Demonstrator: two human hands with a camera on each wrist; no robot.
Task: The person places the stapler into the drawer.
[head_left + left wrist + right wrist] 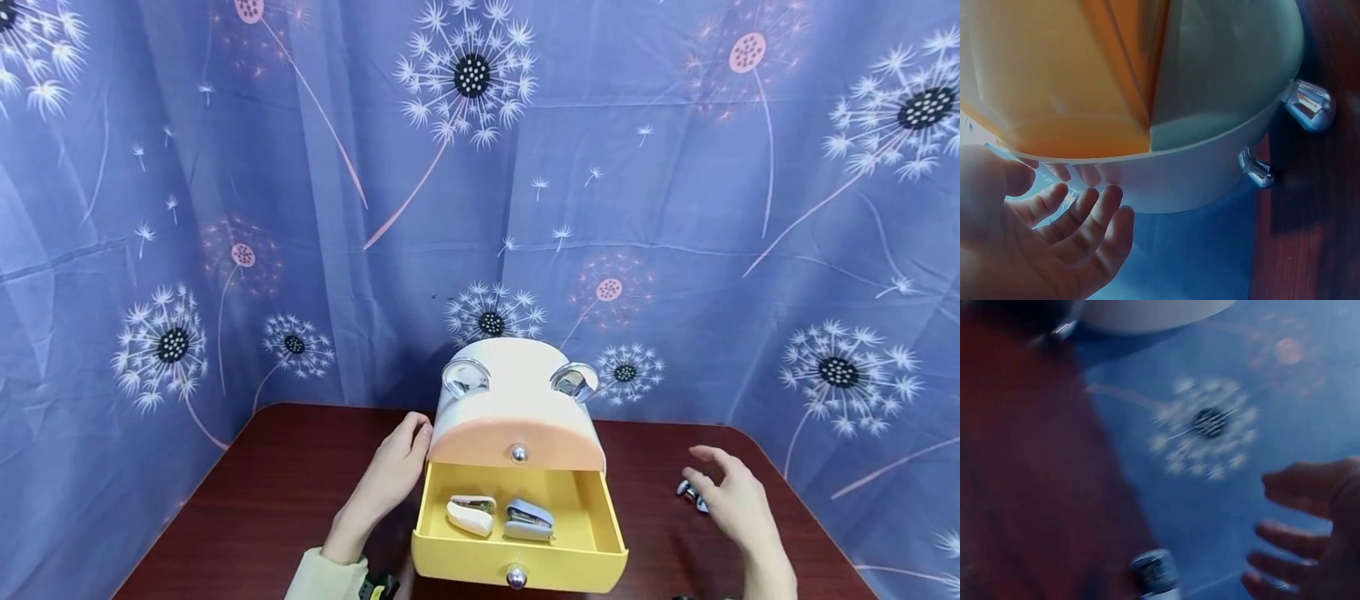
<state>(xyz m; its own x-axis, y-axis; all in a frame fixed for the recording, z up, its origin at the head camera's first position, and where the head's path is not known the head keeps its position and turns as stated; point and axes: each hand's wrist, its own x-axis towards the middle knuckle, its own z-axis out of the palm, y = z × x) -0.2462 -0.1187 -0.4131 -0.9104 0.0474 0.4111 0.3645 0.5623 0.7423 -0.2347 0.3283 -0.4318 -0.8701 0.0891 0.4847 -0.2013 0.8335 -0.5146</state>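
A white two-drawer desktop organizer (517, 367) stands on the table with its yellow lower drawer (525, 567) pulled out. Inside that drawer lie a white stapler (471, 515) and a blue stapler (529, 520). My left hand (397, 467) is at the organizer's left side, fingers loosely bent and fingertips right at the wall; the left wrist view has this hand (1066, 231) beside the white side. On the right, my right hand (738, 504) hovers with parted fingers and nothing between them. Partly behind it lies a small blue-and-dark object (686, 490), which the right wrist view shows blurred.
The peach upper drawer (517, 435) is closed, with a silver knob. Two shiny ear-shaped pieces (467, 377) stick out from the organizer's top. Behind the dark red wooden table (300, 467) hangs a blue dandelion-print curtain (405, 308).
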